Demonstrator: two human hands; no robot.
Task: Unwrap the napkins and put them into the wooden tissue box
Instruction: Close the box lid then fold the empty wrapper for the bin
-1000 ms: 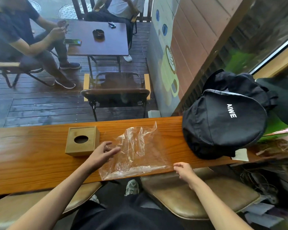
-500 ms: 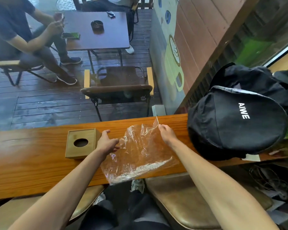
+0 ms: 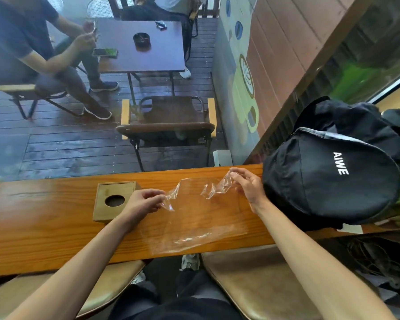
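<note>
A clear plastic wrapper (image 3: 194, 222) lies spread on the wooden counter (image 3: 44, 227), its far edge lifted. My left hand (image 3: 141, 203) pinches its left upper corner, right beside the wooden tissue box (image 3: 112, 200). My right hand (image 3: 247, 184) pinches its right upper corner, next to the black bag. The box is square with a round hole in its lid and stands closed on the counter. No napkins show anywhere in view.
A black backpack (image 3: 330, 179) marked AIWE fills the counter's right end. Two brown stool seats (image 3: 263, 285) sit under the counter's near edge. Beyond a window lie a deck, a chair (image 3: 169, 128) and a table with seated people.
My right hand rose from the counter's near edge to the wrapper's far right corner and took it. My left hand closed on the left corner. The wrapper is now stretched between both hands.
</note>
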